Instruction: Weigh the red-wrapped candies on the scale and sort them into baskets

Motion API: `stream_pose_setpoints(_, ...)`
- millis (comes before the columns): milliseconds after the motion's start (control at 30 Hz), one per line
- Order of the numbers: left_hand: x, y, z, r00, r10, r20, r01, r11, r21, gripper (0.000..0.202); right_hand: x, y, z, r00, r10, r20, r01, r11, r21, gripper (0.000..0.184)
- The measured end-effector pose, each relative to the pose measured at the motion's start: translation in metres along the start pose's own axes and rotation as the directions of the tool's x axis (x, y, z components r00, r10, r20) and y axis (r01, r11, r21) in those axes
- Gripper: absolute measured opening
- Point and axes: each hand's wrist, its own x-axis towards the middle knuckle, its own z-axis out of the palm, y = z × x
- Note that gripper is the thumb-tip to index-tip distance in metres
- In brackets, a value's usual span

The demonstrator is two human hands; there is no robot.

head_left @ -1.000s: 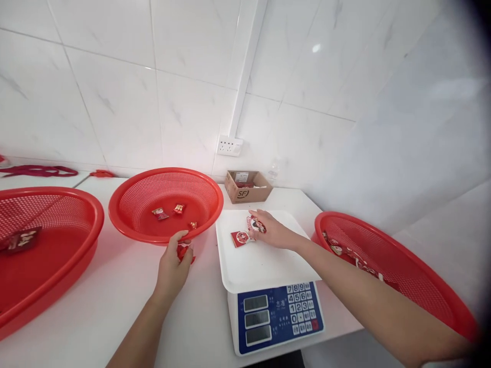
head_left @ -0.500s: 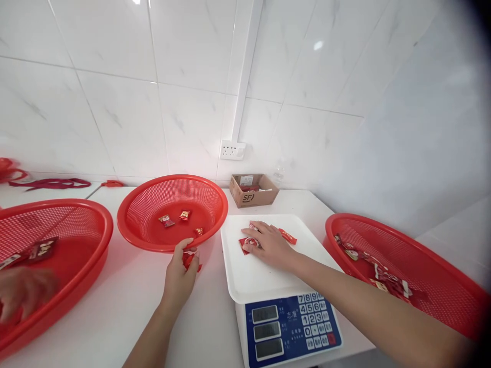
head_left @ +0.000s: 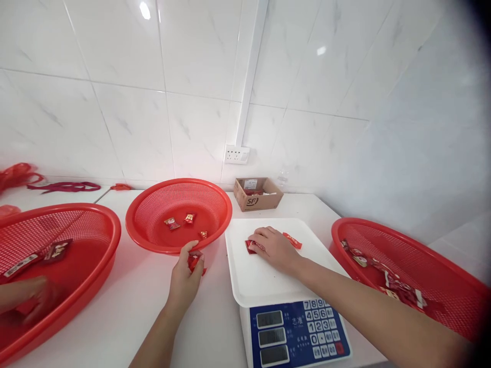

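My left hand (head_left: 185, 278) is closed around red-wrapped candies (head_left: 195, 263), just in front of the near rim of the middle red basket (head_left: 132, 225). Three small wrapped candies, one of them a red and gold piece (head_left: 189, 219), lie inside that basket. Over the white tray of a digital scale (head_left: 264, 291), my right hand (head_left: 274, 250) has its fingers curled down on red candy packets (head_left: 251, 247); the fingers partly cover them. Beyond my right fingers, a long red candy packet (head_left: 292, 240) rests on the tray.
At left, another person's hand (head_left: 28, 296) reaches into a red basket (head_left: 111, 255) holding several packets. A third red basket (head_left: 341, 225) with several packets stands right of the scale. Behind the scale is a small cardboard box (head_left: 264, 203), below a wall socket (head_left: 237, 154).
My right hand's fingers have drawn together over the packets on the tray. My left hand keeps its hold. The view has shifted slightly, and the other person's hand has moved within the left basket.
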Motion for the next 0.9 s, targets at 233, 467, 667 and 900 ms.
stream_pose_setpoints(233, 0.000, 0.001, 0.000, 1.000, 0.022, 0.006, -0.023, 0.999, 0.022, 0.038, -0.010, 0.009, -0.016, 0.978, -0.077, 0.192, 0.051, 0.989, 0.136, 0.052)
stream_pose_setpoints(467, 0.002, -0.001, 0.004, 0.998, 0.064, -0.009, -0.063, 0.997, 0.041, 0.040, -0.004, 0.003, -0.010, 0.994, -0.033, 0.103, 0.027, 0.998, 0.055, 0.029)
stream_pose_setpoints(667, 0.002, 0.001, 0.004, 0.999, 0.040, -0.013, -0.039, 0.998, 0.052, 0.039, 0.009, 0.006, -0.007, 0.998, -0.038, 0.059, 0.036, 0.998, 0.042, 0.016)
stream_pose_setpoints(900, 0.003, -0.002, 0.004, 0.998, 0.062, -0.032, -0.059, 0.994, 0.088, 0.038, 0.092, -0.025, -0.029, 0.973, -0.089, -0.212, 0.124, 0.980, 0.157, 0.019)
